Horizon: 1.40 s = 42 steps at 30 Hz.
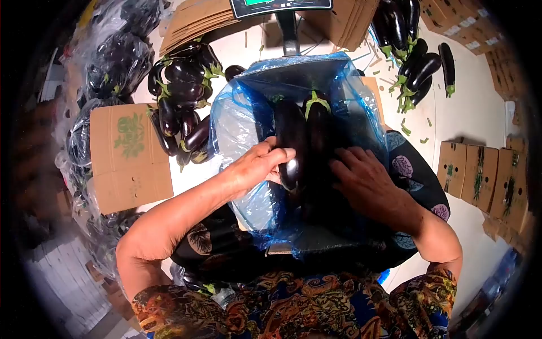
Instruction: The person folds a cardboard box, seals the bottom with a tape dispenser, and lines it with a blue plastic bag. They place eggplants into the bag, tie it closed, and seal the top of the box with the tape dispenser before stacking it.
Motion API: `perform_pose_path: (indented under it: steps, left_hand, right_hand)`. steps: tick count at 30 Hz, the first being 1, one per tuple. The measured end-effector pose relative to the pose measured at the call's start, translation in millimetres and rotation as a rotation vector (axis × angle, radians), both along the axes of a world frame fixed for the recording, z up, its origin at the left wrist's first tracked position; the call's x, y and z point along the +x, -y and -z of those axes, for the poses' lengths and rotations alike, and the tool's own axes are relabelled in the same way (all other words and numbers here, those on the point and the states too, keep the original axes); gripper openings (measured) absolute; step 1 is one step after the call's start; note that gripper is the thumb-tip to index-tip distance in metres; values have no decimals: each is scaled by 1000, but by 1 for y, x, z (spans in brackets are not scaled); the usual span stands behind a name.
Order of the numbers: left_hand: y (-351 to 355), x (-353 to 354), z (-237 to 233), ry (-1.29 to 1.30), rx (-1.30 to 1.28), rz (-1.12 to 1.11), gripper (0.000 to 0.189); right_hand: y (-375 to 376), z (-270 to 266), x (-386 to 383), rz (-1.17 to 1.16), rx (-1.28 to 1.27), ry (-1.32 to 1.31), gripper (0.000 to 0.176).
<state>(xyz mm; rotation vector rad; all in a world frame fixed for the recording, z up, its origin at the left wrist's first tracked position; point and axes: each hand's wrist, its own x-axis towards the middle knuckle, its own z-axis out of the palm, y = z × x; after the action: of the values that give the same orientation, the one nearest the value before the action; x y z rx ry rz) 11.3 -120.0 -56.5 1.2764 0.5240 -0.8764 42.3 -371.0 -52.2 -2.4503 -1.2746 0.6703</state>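
Note:
A box lined with blue plastic (231, 116) stands in front of me, below a scale display. Inside it lie dark eggplants side by side. My left hand (265, 164) is closed round the lower part of the left eggplant (291, 135), with the thumb across it. Beside it, another eggplant (319, 121) shows its green cap at the top. My right hand (364, 178) reaches into the right side of the box, fingers bent over the dark contents. Deep shadow hides what its fingertips touch.
Loose eggplants (183, 90) lie in a heap at the left, more (418, 73) at the upper right. A flattened carton (130, 158) is left of the box. Stacked cardboard (197, 25) is behind. Closed cartons (477, 175) stand at the right. Bagged eggplants (116, 65) line the far left.

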Motion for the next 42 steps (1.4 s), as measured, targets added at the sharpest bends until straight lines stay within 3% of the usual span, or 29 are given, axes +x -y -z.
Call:
perform_pose_path:
  steps: [4,5,6,7,9,12,15,16,19,23,25,28,32,39,42]
  left_hand:
    - [5,3,-10,-39,2,-173,43]
    - [8,4,-17,-30,23,-219,44]
    - [-2,4,1,-45,-258,-251,46]
    - [-7,3,6,-43,-379,-264,44]
    - [-5,-1,14,46,-395,-321,44]
    - [-6,-5,24,8,-339,-311,54]
    - [8,-5,15,247,127,-27,73]
    - [11,-5,18,515,377,88,90]
    - [6,-4,2,535,854,526,95]
    - [3,0,-5,571,907,651,94]
    - [1,-7,6,553,749,501,92]
    - [3,-11,8,582,671,382,90]
    - [-1,-10,5,619,775,451,89]
    - [14,-15,32,523,722,374,93]
    - [11,-13,29,492,744,522,94]
  right_hand:
    - [-1,14,-4,-1,189,141,27]
    - [-1,13,-4,-9,123,105,32]
    - [-2,10,-3,-15,57,66,37]
    - [-2,9,-3,-20,-11,26,42]
    - [-3,14,-6,-5,117,149,34]
    - [-7,18,-6,-11,186,212,30]
    - [-7,14,-6,-20,61,115,41]
    - [-6,12,-6,-28,-3,67,47]
    - [-7,14,-7,-40,4,100,49]
    - [-10,21,-11,7,124,294,46]
    - [-18,25,-9,-42,234,355,42]
    - [-18,34,-14,-148,187,372,41]
    - [-9,-1,-1,-171,-44,207,40]
    - [-1,23,-10,-102,70,259,44]
    - [-3,15,-6,-117,49,232,45]
